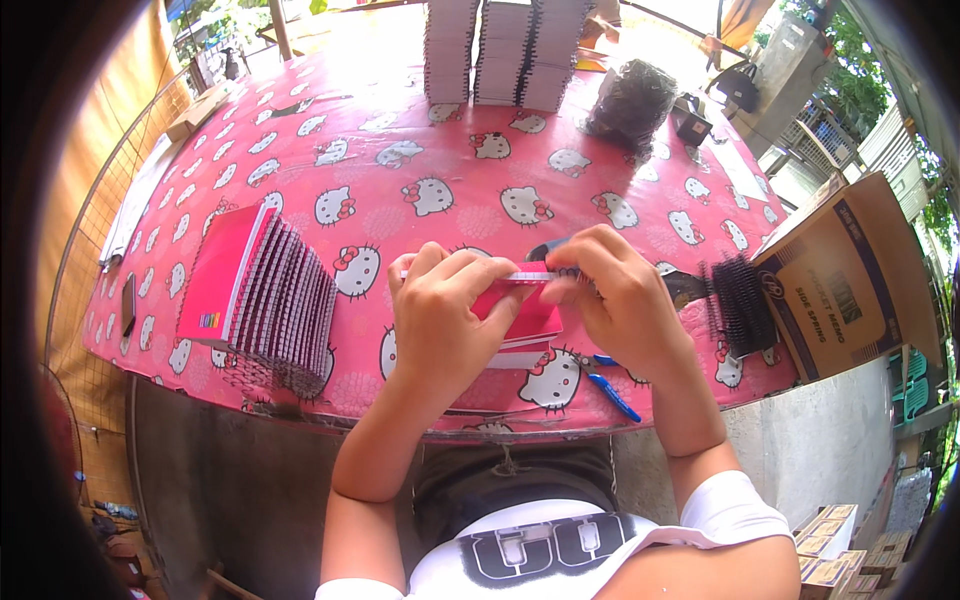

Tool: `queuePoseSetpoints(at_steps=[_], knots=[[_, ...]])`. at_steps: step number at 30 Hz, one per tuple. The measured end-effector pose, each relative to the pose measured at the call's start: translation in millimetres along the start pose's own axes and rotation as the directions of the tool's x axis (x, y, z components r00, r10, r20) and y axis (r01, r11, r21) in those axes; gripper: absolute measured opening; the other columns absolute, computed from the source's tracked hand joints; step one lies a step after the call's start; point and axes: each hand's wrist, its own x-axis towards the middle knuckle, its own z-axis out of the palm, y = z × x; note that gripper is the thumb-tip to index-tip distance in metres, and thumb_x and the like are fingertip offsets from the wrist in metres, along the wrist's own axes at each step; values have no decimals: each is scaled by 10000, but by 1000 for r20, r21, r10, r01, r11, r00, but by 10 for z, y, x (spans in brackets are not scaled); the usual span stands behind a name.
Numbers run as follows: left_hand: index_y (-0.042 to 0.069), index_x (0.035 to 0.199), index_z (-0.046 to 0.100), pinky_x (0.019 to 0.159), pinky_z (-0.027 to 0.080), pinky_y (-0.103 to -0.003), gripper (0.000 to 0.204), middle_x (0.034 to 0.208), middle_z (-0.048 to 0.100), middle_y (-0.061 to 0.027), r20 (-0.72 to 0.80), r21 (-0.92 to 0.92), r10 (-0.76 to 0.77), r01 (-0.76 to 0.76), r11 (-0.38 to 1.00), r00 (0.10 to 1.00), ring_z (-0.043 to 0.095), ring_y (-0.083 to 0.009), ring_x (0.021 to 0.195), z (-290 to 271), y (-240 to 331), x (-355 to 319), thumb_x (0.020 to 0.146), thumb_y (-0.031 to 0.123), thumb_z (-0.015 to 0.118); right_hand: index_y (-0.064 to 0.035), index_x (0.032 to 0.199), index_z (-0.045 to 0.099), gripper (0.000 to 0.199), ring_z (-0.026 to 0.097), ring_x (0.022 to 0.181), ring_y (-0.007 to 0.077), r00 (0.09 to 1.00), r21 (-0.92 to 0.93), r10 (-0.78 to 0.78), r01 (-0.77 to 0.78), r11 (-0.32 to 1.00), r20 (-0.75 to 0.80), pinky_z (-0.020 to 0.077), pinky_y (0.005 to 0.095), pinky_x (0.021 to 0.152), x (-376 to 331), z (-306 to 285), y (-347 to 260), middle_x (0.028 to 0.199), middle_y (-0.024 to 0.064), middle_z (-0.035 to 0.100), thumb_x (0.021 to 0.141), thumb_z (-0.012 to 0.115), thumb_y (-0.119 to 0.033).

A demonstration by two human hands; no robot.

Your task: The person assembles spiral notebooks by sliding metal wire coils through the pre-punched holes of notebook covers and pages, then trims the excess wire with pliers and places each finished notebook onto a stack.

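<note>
Between my hands a small notebook with a pink-red cover (535, 318) is held up over the table, its punched edge tilted toward the top. My left hand (448, 300) grips that edge from the left, thumb against the cover. At the right end of the edge, my right hand (610, 283) pinches a dark spiral binding coil (566, 272), its fingertips close together. Pages show under the cover's lower side. Blue-handled pliers (612, 392) lie just below my right hand. A dark, blue-edged object behind the notebook is mostly hidden.
A stack of pink spiral notebooks (258, 295) stands at left, near a phone (128, 305). Black coils (740, 305) bunch beside an open cardboard box (840, 285) at right. Tall piles of bound books (500, 55) and a black wrapped bundle (630, 105) stand at the far side.
</note>
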Motion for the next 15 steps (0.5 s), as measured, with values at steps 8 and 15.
queuePoseSetpoints(at_steps=[8,15], knots=[[143,831,731,861,364,-385,156,790,686,36,0,-35,-13,13,999,1000,553,-172,765,2,-14,0,712,217,801,-24,947,661,175,639,764,317,996,28,82,-83,996,41,509,371,663,59,-22,214,891,136,640,799,728,-91],[138,877,744,826,388,-353,223,763,686,22,35,-122,111,-106,987,993,557,-163,754,-15,7,138,678,176,835,-56,1197,583,527,640,994,343,914,-323,113,21,946,390,534,384,855,-473,-85,1805,1107,172,651,709,760,-149]])
